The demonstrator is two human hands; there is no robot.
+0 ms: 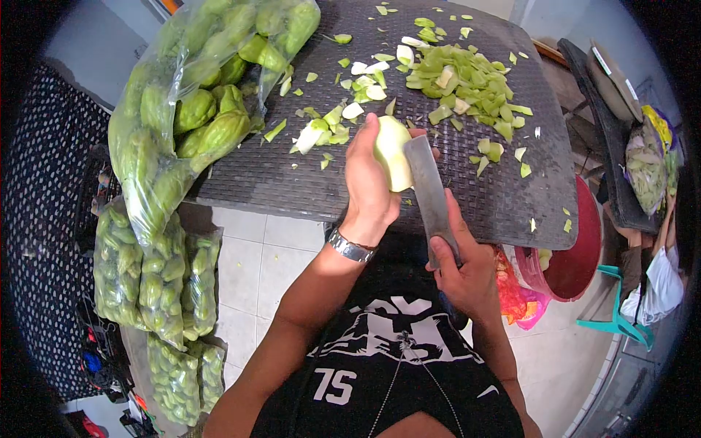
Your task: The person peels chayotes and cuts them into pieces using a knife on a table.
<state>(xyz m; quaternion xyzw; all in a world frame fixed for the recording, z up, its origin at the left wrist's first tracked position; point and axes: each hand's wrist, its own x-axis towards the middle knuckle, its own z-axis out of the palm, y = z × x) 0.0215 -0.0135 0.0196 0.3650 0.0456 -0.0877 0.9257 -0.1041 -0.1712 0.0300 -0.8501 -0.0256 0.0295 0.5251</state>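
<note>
My left hand [369, 171] is wrapped round a peeled, pale green chayote [393, 152], held above the near edge of the dark woven table [270, 186]. My right hand [464, 270] grips a wide-bladed knife [428, 191], its blade pointing away from me and lying against the chayote's right side. The knife's handle is mostly hidden in my fist. Beyond my hands, a heap of green peelings [467, 84] covers part of the table, and looser pale scraps [365, 80] are scattered to its left.
An open plastic bag of unpeeled chayotes [219, 117] lies at the table's left. Several filled bags [161, 285] stand below it. Right of the table are a red tub [573, 248], a teal stool [621, 306], a red net bag [511, 292] and another person's arm [666, 226].
</note>
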